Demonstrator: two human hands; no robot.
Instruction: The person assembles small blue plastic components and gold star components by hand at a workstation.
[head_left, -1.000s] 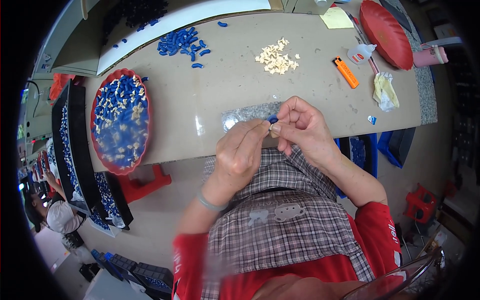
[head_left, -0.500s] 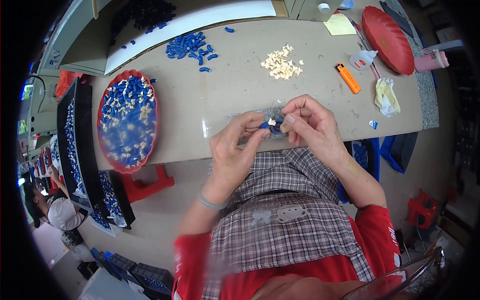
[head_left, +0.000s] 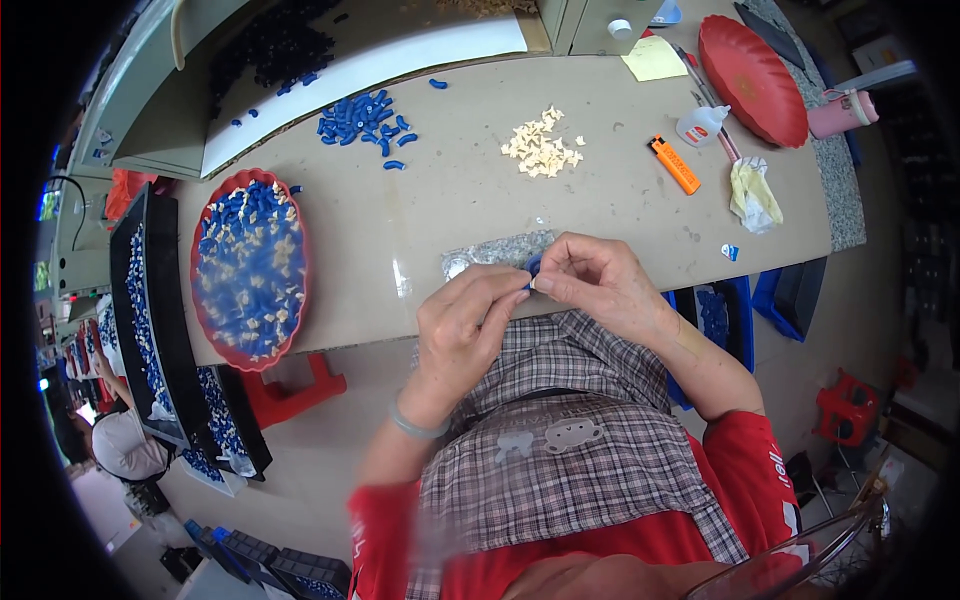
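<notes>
Above the near edge of the table, my left hand pinches a small blue bent piece between thumb and fingers. A tiny cream tip shows at its end. My right hand is closed, with thumb and forefinger pressed at that cream tip, so the fingertips of both hands meet. Most of the blue piece is covered by fingers. Just behind the fingertips, a round dark-blue thing shows in part. A speckled grey stone strip lies on the table beyond my left hand.
A blue pile and a cream pile of small pieces lie farther back. At left stands a red scalloped tray of mixed pieces. At right are an orange lighter, a small white bottle, a crumpled cloth and a red tray.
My hands have come together, lower and nearer the table edge. My right fingertips have moved left onto the cream end of the blue piece. The whole view has shifted slightly.
</notes>
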